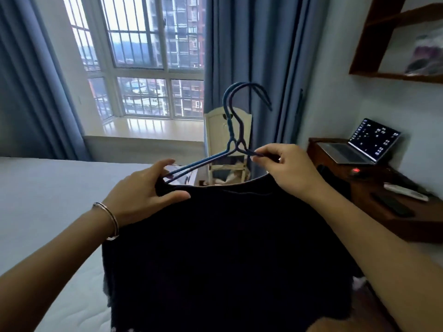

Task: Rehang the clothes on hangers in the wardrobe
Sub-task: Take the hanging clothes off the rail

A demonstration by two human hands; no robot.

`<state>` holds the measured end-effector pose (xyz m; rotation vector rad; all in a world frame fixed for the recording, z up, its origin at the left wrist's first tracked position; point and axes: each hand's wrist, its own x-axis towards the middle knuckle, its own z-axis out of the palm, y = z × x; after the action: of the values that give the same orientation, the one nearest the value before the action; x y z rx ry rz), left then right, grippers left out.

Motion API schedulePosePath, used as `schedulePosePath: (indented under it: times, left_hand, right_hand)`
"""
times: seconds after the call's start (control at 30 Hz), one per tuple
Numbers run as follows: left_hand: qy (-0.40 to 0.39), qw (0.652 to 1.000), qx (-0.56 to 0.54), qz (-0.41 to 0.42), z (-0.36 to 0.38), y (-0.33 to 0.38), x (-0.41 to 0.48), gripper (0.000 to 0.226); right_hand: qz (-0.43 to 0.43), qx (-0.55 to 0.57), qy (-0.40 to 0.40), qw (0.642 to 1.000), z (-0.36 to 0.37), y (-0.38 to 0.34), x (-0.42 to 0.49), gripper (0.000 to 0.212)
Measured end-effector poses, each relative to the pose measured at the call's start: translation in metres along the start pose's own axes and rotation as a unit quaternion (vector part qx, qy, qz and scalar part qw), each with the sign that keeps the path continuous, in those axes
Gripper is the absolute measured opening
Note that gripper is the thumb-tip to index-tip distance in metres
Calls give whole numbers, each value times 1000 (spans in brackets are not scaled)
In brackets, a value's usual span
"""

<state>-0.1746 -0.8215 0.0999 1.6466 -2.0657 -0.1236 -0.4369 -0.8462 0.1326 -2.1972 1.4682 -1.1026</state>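
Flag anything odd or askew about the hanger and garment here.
Two blue hangers are stacked together, hooks splayed apart, for one dark garment. The left hand grips the garment's shoulder over their left arms; the right hand pinches their right arms above the neckline. Nothing looks damaged.

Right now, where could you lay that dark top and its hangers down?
The bed lies bare from the left curtain to the dark top. The window sill beyond the bed is bare too. The desk on the right is crowded: laptop, remote, a dark object.
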Motion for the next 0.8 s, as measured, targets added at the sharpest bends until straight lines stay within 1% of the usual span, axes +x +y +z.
schedulePosePath:
  times: [0.03,0.07,0.1,0.17,0.23,0.27,0.3,0.37,0.4,0.47,0.5,0.57,0.6,0.67,0.7,0.8]
  left_hand:
    - [-4,999,22,-28,2,-10,11,116]
    - [0,998,34,-55,5,-18,22,107]
    - [19,996,44,-75,9,-26,35,93]
    - [82,990,61,-92,17,-40,62,66]
    - [135,983,67,-104,24,-51,87,44]
    - [159,978,69,-114,26,-56,99,33]
    - [182,973,73,-123,27,-61,111,27]
    - [218,962,89,-137,25,-71,133,25]
    - [230,958,97,-143,22,-76,143,25]
    - [259,947,112,-151,17,-90,165,25]
    - [274,942,120,-155,15,-98,177,24]
    - [291,933,134,-165,13,-119,201,24]
    - [298,929,138,-170,12,-131,213,25]
    - [310,923,138,-180,12,-155,234,25]
    - [317,921,133,-184,11,-169,242,24]
    - [331,912,130,-202,5,-210,264,23]
  right_hand:
    - [-13,14,-12,1000,9,10,21,17]
    - [-25,31,-24,999,18,19,41,19]
    - [-34,48,-37,998,26,28,62,21]
    - [-48,72,-65,994,42,45,105,23]
    - [-66,95,-96,989,56,59,151,21]
    - [-77,101,-114,985,62,64,174,21]
    - [-88,103,-131,982,68,68,197,22]
    - [-109,101,-156,976,80,76,239,27]
    - [-116,100,-166,974,86,81,256,32]
    - [-123,79,-180,973,99,94,291,53]
    - [-127,50,-183,974,107,100,308,64]
    - [-152,-25,-167,974,125,107,344,82]
    - [-178,-66,-143,971,135,110,362,89]
    - [-212,-111,-111,965,158,116,398,100]
    - [-210,-104,-119,965,170,118,414,105]
    - [-167,-34,-188,967,206,121,461,113]
